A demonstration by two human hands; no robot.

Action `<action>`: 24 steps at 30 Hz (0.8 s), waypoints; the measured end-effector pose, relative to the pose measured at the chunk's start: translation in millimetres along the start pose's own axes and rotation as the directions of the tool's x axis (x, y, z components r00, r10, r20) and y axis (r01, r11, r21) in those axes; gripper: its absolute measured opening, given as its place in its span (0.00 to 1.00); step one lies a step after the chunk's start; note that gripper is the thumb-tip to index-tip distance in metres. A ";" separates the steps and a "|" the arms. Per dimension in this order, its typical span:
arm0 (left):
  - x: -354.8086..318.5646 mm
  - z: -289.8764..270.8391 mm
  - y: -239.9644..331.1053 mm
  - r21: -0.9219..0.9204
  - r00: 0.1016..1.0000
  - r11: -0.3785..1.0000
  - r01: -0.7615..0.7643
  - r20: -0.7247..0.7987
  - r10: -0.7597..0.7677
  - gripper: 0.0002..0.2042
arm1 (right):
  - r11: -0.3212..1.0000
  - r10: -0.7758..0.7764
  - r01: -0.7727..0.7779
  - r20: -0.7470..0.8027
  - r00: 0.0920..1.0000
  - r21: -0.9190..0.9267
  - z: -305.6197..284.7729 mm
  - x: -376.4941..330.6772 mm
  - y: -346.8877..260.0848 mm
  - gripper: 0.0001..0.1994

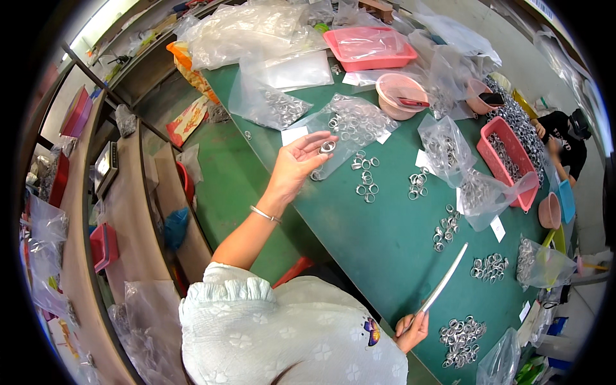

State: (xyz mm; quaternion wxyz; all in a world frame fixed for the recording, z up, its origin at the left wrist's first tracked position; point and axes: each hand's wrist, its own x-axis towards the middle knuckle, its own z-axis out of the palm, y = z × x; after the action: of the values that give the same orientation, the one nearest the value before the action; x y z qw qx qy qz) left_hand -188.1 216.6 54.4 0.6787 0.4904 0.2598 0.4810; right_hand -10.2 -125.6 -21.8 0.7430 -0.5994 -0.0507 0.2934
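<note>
The person's face cannot be seen, only a pale flowery top at the bottom edge. Their right hand [410, 330] is partly hidden behind that top. It is closed around the end of a long thin white stick [444, 281], which points up and away over the green table [378, 237]. What the stick is made of is hard to tell.

The left hand [298, 160] is lifted over the table with the palm up and the fingers spread loose. A small silver ring [328, 147] sits at the fingertips. Just beside that hand lies a clear bag of rings [350, 125], and loose rings [366, 176] lie on the table next to the bag.

More little heaps of rings are scattered across the table. A pink tray [369, 48] sits at the far end, and a pink basket [510, 160] full of rings is off to the right side. Another person in black [564, 138] sits past the basket, cut off by the dark edge. Crinkly plastic bags pile up at the far end.
</note>
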 end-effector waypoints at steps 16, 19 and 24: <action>-3.2 0.5 -5.5 0.659 0.965 0.751 -0.046 -0.166 0.204 0.12 | 1.000 0.018 -0.019 -0.015 1.000 -0.019 -2.9 -2.0 5.2 0.16; 14.7 -5.1 -17.4 0.840 0.935 0.530 -0.114 -0.090 0.344 0.12 | 1.000 0.018 -0.018 -0.024 1.000 -0.014 -3.7 -2.4 5.9 0.16; 95.5 -29.9 -60.5 0.602 0.964 0.778 -0.179 -0.053 0.262 0.17 | 0.999 0.033 -0.032 0.017 0.999 -0.042 4.6 -3.0 0.9 0.15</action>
State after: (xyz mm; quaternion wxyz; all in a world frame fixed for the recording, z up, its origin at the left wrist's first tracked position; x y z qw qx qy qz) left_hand -150.3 312.3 -1.1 0.4118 0.6711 0.3822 0.4837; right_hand -15.0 -123.1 -20.5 0.7250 -0.6129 -0.0536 0.3095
